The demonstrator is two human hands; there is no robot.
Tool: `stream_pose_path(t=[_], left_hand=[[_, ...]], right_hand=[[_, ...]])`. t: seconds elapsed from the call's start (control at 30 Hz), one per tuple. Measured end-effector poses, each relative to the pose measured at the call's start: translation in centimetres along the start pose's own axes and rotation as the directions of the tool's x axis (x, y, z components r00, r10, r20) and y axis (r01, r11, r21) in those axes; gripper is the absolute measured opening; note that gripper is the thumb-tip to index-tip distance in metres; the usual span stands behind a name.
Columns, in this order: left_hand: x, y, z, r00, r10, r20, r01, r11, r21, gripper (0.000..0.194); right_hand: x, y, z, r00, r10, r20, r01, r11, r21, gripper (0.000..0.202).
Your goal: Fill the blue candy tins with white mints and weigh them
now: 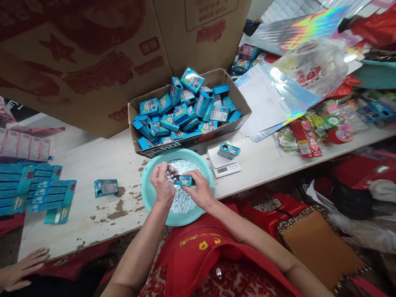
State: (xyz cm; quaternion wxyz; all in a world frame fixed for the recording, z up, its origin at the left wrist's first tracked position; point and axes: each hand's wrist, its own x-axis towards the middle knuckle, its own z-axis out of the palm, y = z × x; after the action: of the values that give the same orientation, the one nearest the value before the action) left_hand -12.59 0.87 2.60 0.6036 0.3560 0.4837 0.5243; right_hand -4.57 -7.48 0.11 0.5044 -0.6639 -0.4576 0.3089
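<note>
Over a pale turquoise basin (148, 198) filled with small white candies (182, 202), my right hand (201, 189) grips a small blue candy box (185, 180) lying on its side, its open end toward the left. My left hand (163, 181) is closed around some of the white candies, with a few showing at the fingertips beside the box opening. A white digital scale (213, 154) stands right of the basin, and another blue candy box (229, 151) with a round hole rests on it.
Behind the basin, a cardboard carton (198, 142) overflows with blue boxes; a big cardboard box (123, 74) rises behind it. One blue box (106, 187) sits to the left, near flat stacked blue cartons (52, 194). Another person's hand (26, 266) is at the lower left. Wrapped sweets (309, 138) lie right.
</note>
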Motion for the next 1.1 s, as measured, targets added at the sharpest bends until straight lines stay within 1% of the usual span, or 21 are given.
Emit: stream_pose_path(t=[0.1, 0.23, 0.4, 0.5, 0.6, 0.7, 0.77, 0.83, 0.93, 1.0, 1.1], left_hand=[[-0.1, 0.3, 0.0, 1.0, 0.012, 0.016, -0.012, 1.0, 0.025, 0.022], [-0.5, 0.5, 0.3, 1.0, 0.012, 0.017, -0.013, 0.998, 0.058, 0.02], [-0.9, 0.9, 0.3, 0.996, 0.087, -0.003, -0.086, 0.994, 0.071, 0.018], [-1.0, 0.8, 0.2, 0.998, 0.063, -0.006, -0.063, 0.995, 0.075, 0.019], [-1.0, 0.6, 0.0, 0.999, 0.042, 0.033, -0.045, 0.994, 0.095, 0.021], [-1.3, 0.4, 0.2, 0.994, 0.016, 0.108, -0.027, 0.995, 0.096, 0.023], [-1.6, 0.5, 0.4, 0.991, 0.041, 0.131, -0.053, 0.994, 0.091, 0.024], [-2.0, 0.9, 0.8, 0.988, 0.093, 0.124, -0.102, 0.993, 0.063, 0.023], [-2.3, 2.0, 1.2, 0.985, 0.135, 0.107, -0.133, 0.991, -0.031, 0.02], [-1.8, 2.6, 1.2, 0.984, 0.148, 0.102, -0.141, 0.988, -0.07, 0.022], [-0.2, 2.5, 0.8, 0.99, 0.132, 0.053, -0.131, 0.991, -0.025, 0.023]], right_hand=[[0.1, -0.1, 0.1, 1.0, 0.011, -0.02, -0.01, 1.0, 0.028, 0.028], [0.2, -0.3, 0.2, 0.999, 0.037, -0.009, -0.037, 0.998, 0.048, 0.027], [-0.1, -0.5, 0.0, 1.0, -0.005, -0.006, 0.005, 0.996, 0.094, 0.028], [-0.2, -0.3, 0.0, 1.0, 0.008, 0.004, -0.009, 0.995, 0.095, 0.027], [-0.1, -0.2, 0.0, 1.0, 0.0, 0.012, -0.001, 0.996, 0.088, 0.028], [0.0, 0.0, 0.0, 1.0, 0.013, 0.008, -0.014, 0.995, 0.104, 0.027], [0.0, 0.2, -0.1, 0.999, 0.044, 0.009, -0.045, 0.989, 0.142, 0.026], [-0.1, 0.6, -0.5, 0.997, 0.077, 0.022, -0.08, 0.976, 0.204, 0.028], [-0.4, 1.1, -1.4, 0.994, 0.098, 0.047, -0.108, 0.944, 0.312, 0.032], [-0.5, 1.3, -2.0, 0.993, 0.11, 0.05, -0.121, 0.92, 0.372, 0.035], [-0.7, 1.4, -3.0, 0.979, 0.188, 0.073, -0.2, 0.861, 0.468, 0.04]])
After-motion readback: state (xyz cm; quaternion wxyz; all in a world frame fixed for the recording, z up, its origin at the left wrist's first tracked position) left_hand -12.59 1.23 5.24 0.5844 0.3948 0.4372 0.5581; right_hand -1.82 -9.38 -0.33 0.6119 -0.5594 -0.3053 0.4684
